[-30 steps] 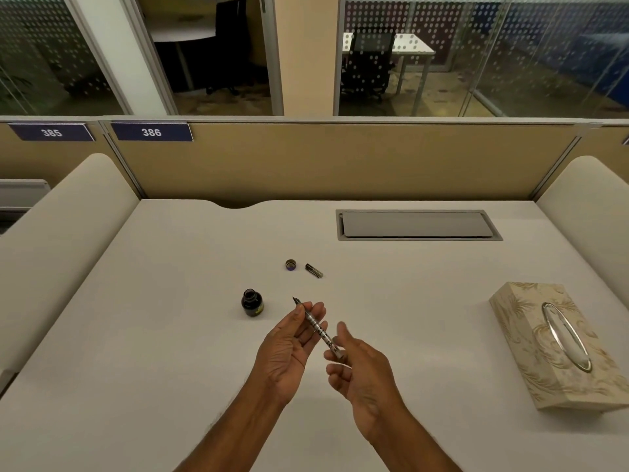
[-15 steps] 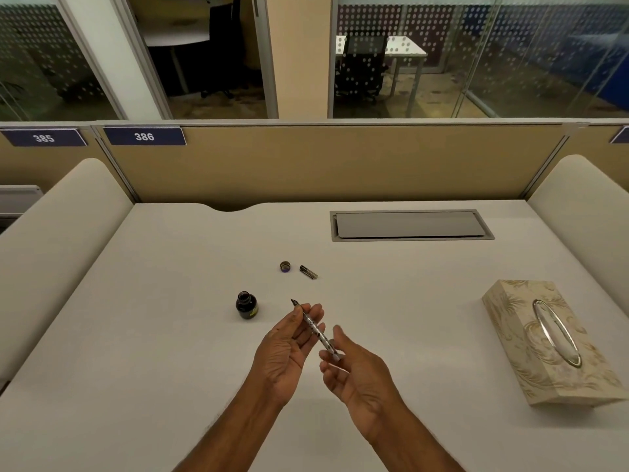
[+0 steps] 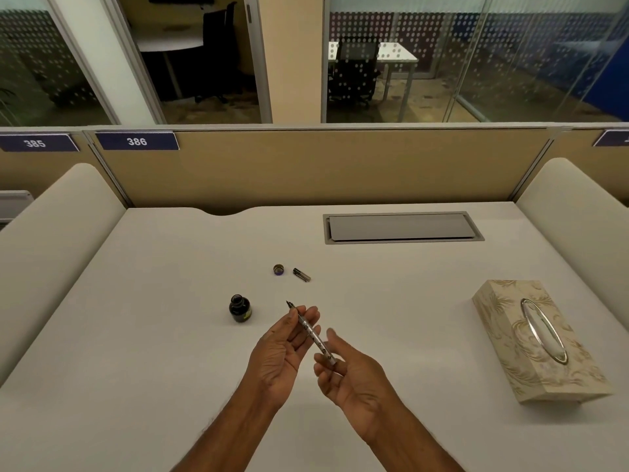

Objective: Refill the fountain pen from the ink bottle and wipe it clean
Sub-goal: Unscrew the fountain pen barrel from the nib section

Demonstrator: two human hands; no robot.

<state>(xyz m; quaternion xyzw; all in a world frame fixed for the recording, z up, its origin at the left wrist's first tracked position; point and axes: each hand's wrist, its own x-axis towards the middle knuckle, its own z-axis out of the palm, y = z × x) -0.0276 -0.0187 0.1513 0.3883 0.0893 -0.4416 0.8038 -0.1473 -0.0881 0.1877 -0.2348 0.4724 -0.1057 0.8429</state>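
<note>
Moved next to nothing since a second ago: pen at same tilt between same two hands; bottle, lid and tissue box unmoved on surface, slight drift in view down to camera alone. Pen, 1: held clear of surface, nib bare, pointing up and away, near bottle and to its right, not touching. Left hand, 1: grip narrow, thumb and fingertips pinching front half of pen. Right hand, 1: grip narrow, rear end of pen caught between thumb and curled fingers; probably working filler, not certain. Bottle, 1: upright, dark, mouth open. Lid, 1: beyond bottle, apart from it. Small dark pen part, 1: lying just beside lid, likely cap or barrel piece. Tissue box, 1: far right, well apart from pen. Hatch, 1: closed, set into surface at rear. Number plates, 2 readable, 385 and 386. Hazards, as judged: open bottle close to left hand, liable to tip and spill if knocked during dip; drops from wet nib onto pale surface, tissues being out of easy reach; nib liable to bend if struck on glass rim; pen liable to slip if either grip eased while rear end twisted.
</note>
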